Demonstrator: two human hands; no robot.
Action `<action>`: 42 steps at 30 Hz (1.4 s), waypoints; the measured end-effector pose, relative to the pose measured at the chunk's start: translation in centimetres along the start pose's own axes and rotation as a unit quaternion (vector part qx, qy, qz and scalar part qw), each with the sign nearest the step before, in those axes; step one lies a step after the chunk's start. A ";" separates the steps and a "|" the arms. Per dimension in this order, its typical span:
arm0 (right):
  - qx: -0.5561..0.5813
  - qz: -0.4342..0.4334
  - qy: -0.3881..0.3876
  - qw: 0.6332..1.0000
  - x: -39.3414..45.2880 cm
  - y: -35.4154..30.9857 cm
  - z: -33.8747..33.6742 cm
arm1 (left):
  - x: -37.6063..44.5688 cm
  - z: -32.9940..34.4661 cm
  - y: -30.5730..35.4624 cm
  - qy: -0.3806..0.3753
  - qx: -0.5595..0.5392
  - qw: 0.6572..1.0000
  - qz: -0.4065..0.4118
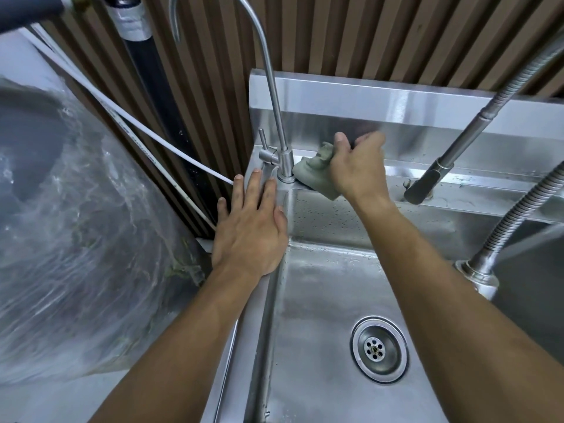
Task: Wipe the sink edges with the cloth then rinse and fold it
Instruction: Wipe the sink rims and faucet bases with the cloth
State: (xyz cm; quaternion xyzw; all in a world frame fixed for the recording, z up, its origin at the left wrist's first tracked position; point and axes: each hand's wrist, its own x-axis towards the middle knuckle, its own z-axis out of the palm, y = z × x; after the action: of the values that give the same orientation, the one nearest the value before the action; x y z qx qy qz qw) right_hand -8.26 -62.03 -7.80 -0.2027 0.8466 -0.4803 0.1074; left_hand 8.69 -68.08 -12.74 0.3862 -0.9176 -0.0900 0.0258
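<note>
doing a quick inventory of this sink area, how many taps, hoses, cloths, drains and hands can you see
Taps: 2, the gooseneck tap and the pull-down sprayer tap
Hoses: 2, the corrugated metal hose and the white hose
Cloths: 1, the grey-green cloth
Drains: 1, the drain
Hands: 2, the left hand and the right hand
Total: 8

A: Where was the camera mounted?
B: On the person's head, aimed forward and steeply down into the sink.
A: How close was it?
B: Close; both forearms entered from the lower edge. Only this single wide-angle view was supplied.
</note>
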 end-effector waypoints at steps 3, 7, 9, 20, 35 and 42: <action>-0.139 -0.168 0.087 0.972 -2.9 1.2 0.3 | 0.0 0.0 0.0 -0.002 -0.004 1.000 -0.002; -0.339 -0.353 -0.062 0.870 -3.5 4.0 0.9 | 0.0 0.0 0.1 0.001 -0.006 1.000 0.001; -0.370 -0.324 -0.129 0.861 -2.1 4.6 1.3 | -0.1 0.0 0.1 0.006 -0.005 1.000 0.002; -0.276 -0.306 0.005 0.911 -4.1 4.3 3.4 | -0.2 0.0 0.1 0.008 -0.007 1.000 0.006; -0.280 -0.006 0.095 0.955 -4.2 3.0 4.8 | -0.2 -0.2 0.1 0.005 -0.005 1.000 0.006; -0.376 -0.253 0.003 0.892 -3.2 4.9 2.5 | -0.3 -0.2 -0.1 0.001 -0.004 1.000 0.009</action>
State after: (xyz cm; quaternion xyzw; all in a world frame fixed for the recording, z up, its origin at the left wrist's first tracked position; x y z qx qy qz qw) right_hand -5.67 -60.30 -13.30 -0.4334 0.8844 -0.1382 -0.1047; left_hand 9.01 -67.91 -12.55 0.3777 -0.9208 -0.0934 0.0288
